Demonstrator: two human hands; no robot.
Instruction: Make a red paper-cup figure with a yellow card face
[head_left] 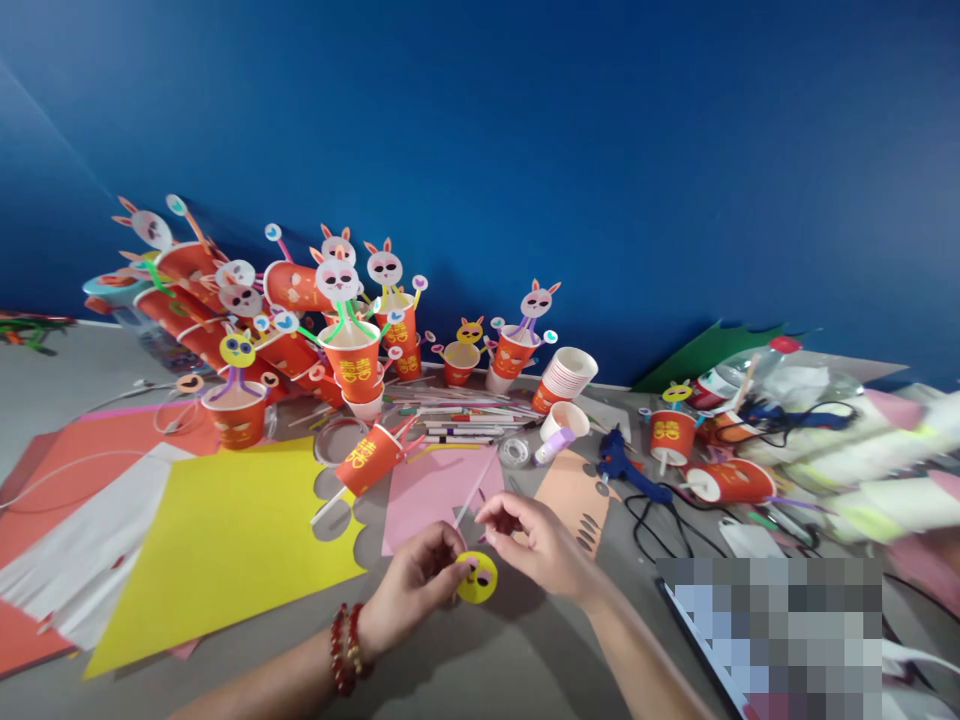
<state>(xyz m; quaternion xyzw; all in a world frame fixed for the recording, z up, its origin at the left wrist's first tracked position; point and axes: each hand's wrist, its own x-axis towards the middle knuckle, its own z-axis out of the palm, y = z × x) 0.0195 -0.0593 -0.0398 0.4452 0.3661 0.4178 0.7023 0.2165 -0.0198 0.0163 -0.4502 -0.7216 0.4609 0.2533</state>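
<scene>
My left hand (424, 578) pinches a yellow paper face disc (480, 580) at its left edge, low over the grey table. Dark eye shapes and pink patches show on the disc. Just right of it and slightly above, my right hand (536, 545) has its fingers curled in a pinch; whatever is between the fingertips is too small to make out. A thin pale strip (471, 495) slants up behind the fingers over the pink paper (442, 490). A red bead bracelet (345, 645) circles my left wrist.
Red paper cups with animal heads (352, 365) crowd the back left. Yellow paper (225, 540) covers the left. A cup stack (566, 375), tape roll (514, 450), glue stick (555, 445) and blue glue gun (626, 465) stand behind my hands. A blurred-out screen (772, 630) lies right.
</scene>
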